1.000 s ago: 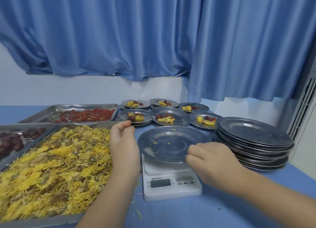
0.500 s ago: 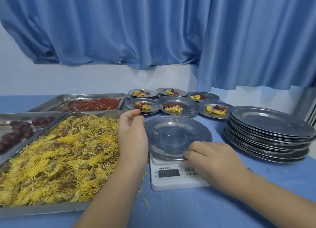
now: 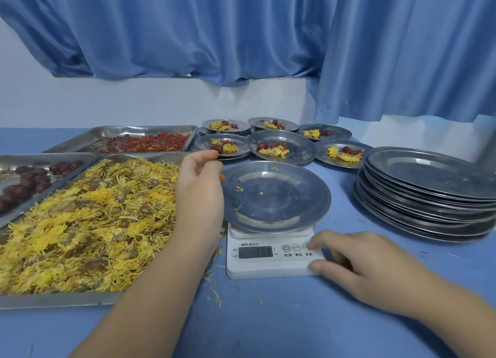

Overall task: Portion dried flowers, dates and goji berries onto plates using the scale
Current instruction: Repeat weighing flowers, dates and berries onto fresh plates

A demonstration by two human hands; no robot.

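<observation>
Pressing the scale (image 3: 271, 253), right hand (image 3: 359, 266); left hand (image 3: 200, 186) beside plate (image 3: 276, 196).

Plate (image 3: 273, 196) on scale (image 3: 271, 255), flower tray (image 3: 53, 300) left.

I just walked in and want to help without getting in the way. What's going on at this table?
A person is portioning tea ingredients. A nearly bare plate sits on the scale; the right hand has a finger at the scale's buttons. The left hand hovers between the tray of dried flowers and the plate. Six filled plates sit behind, and a stack of unused plates waits at the right.
</observation>
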